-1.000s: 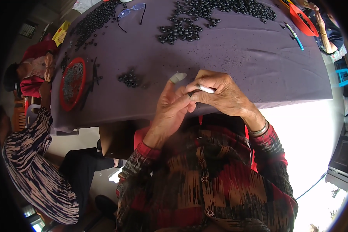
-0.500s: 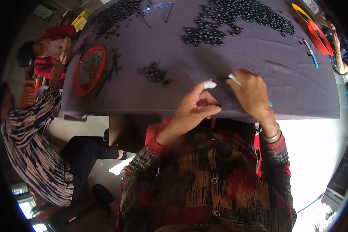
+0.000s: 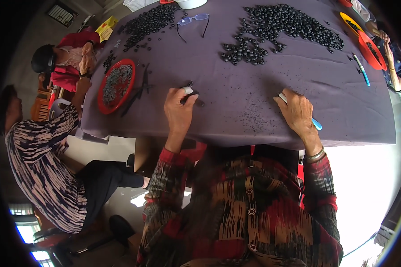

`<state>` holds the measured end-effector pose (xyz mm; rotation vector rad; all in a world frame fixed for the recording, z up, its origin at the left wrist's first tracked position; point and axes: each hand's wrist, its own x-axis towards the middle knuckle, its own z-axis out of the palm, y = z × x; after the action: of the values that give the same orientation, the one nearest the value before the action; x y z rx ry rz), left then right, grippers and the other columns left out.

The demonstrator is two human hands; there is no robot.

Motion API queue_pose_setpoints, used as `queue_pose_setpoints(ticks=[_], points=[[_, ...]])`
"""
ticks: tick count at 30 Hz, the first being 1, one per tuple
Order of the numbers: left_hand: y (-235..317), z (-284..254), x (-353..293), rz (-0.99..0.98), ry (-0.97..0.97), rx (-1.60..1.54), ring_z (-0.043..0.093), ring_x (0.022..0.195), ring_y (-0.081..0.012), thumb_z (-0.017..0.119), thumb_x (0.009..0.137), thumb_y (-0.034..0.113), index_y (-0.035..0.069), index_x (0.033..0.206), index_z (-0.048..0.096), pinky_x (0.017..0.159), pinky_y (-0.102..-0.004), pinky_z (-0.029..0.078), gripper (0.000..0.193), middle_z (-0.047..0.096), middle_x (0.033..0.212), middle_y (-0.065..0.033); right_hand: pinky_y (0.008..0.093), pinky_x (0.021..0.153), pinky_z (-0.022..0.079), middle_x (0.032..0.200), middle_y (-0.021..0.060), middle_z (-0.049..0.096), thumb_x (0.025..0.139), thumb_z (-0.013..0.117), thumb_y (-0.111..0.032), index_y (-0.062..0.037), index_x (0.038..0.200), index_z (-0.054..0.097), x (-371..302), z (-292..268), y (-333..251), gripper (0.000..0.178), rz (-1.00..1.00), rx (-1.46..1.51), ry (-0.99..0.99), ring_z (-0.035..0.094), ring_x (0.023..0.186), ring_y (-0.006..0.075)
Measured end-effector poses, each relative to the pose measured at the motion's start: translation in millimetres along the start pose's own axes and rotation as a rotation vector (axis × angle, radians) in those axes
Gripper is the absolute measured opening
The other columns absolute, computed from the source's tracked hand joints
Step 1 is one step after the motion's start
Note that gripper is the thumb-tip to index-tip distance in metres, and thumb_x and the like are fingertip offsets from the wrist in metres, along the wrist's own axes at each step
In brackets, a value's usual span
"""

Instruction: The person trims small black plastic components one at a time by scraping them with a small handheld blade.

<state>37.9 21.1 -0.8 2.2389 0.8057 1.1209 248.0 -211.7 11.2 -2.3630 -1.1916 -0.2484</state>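
nearest, patterned sleeves [image 3: 318,182] in red, black and tan. at the near edge of the cloth-covered desk [image 3: 227,84]: right hand [image 3: 296,111], grip clenched around a slender white-and-blue tool [image 3: 317,124], to the right of scattered black crumbs [image 3: 256,118]; left hand [image 3: 178,111], with a pale finger cover [image 3: 188,90], bent over small dark beads [image 3: 190,83] on the cloth, grip partly hidden, impossible to tell whether grasping or merely touching. farther left, a red plate [image 3: 105,107] of grey fragments, dark implements [image 3: 142,86] beside it. at far right, a pen-shaped object [image 3: 362,70] near a red bowl [image 3: 380,65]. beyond, unfolded eyeglasses [image 3: 187,20] between a right-hand bead heap [image 3: 294,26] and a left-hand bead heap [image 3: 151,22].
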Motion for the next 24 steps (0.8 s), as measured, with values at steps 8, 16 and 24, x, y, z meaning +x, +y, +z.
queue_pose_setpoints(ticks=[8,16,24], points=[[3.1,-0.2,-2.9,0.187,0.010,0.310,0.041,0.109,-0.0373,0.084,0.056,0.046,0.002,0.127,0.044,0.092,-0.0458,0.038,0.093,0.041,0.120,-0.0208,0.0418,0.055,0.051,0.067,0.0169,0.063,0.082,0.067,-0.024,-0.0035,0.079,0.057,-1.1,-3.9,0.2,0.023,-0.027,-0.010,-0.005,0.062,0.064,0.0375],[-10.5,22.6,10.4,0.088,-0.153,0.404,0.037,0.117,-0.0384,0.076,0.059,0.060,0.005,0.128,0.047,0.101,-0.0460,0.031,0.093,0.035,0.128,-0.0234,0.0434,0.056,0.049,0.070,0.0183,0.062,0.081,0.067,-0.024,-0.0016,0.078,0.057,-5.1,-4.3,-3.4,0.025,0.009,-0.003,-0.005,0.061,0.067,0.0401],[-27.8,33.6,25.2,0.218,-0.138,0.327,0.046,0.104,-0.0302,0.070,0.078,0.036,0.010,0.106,0.062,0.092,-0.0427,0.038,0.039,0.048,0.111,-0.0110,0.0432,0.058,0.050,0.073,0.0187,0.063,0.082,0.067,-0.025,-0.0029,0.081,0.059,-1.2,-4.8,-4.5,0.024,0.006,0.001,-0.019,0.062,0.069,0.0394]])
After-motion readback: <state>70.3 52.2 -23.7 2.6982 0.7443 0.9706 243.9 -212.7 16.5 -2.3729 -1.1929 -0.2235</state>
